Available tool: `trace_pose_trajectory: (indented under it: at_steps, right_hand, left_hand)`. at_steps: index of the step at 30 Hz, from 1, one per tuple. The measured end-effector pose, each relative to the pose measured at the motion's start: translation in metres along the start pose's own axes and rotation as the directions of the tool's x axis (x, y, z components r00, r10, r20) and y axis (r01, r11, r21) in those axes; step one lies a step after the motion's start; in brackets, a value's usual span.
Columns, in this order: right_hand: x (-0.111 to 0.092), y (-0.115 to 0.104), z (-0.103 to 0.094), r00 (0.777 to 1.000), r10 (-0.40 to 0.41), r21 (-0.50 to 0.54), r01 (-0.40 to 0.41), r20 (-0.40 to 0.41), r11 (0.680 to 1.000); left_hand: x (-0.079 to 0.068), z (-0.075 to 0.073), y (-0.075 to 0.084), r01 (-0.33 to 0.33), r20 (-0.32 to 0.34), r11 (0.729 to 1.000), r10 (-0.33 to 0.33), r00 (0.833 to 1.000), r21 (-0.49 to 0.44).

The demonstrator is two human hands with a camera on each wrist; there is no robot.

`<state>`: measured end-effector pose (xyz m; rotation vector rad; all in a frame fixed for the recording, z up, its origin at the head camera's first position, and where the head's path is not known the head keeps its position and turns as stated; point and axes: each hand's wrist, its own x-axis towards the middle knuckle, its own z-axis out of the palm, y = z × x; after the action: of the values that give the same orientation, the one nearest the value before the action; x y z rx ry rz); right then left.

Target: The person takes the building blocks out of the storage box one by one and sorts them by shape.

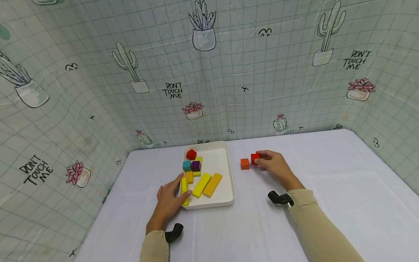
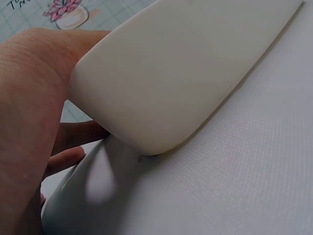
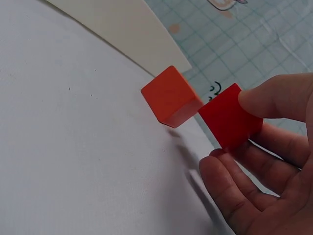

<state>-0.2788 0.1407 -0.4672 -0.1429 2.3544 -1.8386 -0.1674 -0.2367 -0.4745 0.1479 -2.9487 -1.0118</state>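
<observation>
My left hand (image 1: 168, 200) holds the left edge of a white tray (image 1: 230, 182), thumb over the near-left rim and fingers along the outer side. The left wrist view shows the tray's outer wall (image 2: 166, 73) against that hand (image 2: 29, 107). To the right of the tray, my right hand (image 1: 275, 167) pinches a red cube (image 1: 253, 159) between thumb and fingers. An orange cube (image 1: 244, 164) rests on the table just left of it. In the right wrist view the red cube (image 3: 227, 117) appears beside the orange cube (image 3: 171, 95).
Inside the tray are yellow blocks (image 1: 201, 185), a yellow-orange block (image 1: 212, 185), a red many-sided block (image 1: 191, 154), a teal cube (image 1: 187, 166), a purple cube (image 1: 196, 166) and an orange-yellow cube (image 1: 189, 177). White cloth (image 1: 248, 229) covers the table; a printed curtain (image 1: 222, 72) hangs behind.
</observation>
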Motion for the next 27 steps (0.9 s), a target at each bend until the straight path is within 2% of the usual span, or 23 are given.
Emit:
trace_pose_trajectory:
  at_steps: [3,12,19,27]
  right_hand:
    - [0.0003,0.0012,-0.0013,1.0,-0.004,-0.011,0.004,0.003,1.0]
    - [0.0025,0.0083,-0.0021,1.0,0.0,-0.134,0.0,-0.004,0.991]
    - [0.0018,0.0084,-0.0017,1.0,0.019,-0.155,-0.021,-0.014,0.988]
    - [0.0052,0.0091,-0.0021,1.0,-0.024,-0.237,0.023,-0.002,0.971]
  left_hand:
    - [0.0007,0.0003,0.0,0.006,0.001,1.0,-0.006,1.0,0.007]
    - [0.0001,0.0002,-0.0001,0.02,0.007,1.0,-0.02,1.0,0.009]
    - [-0.0004,0.0004,-0.0003,0.023,0.005,1.0,-0.023,1.0,0.001]
    - [-0.0004,0.0005,-0.0001,0.024,0.005,1.0,-0.024,1.0,-0.003]
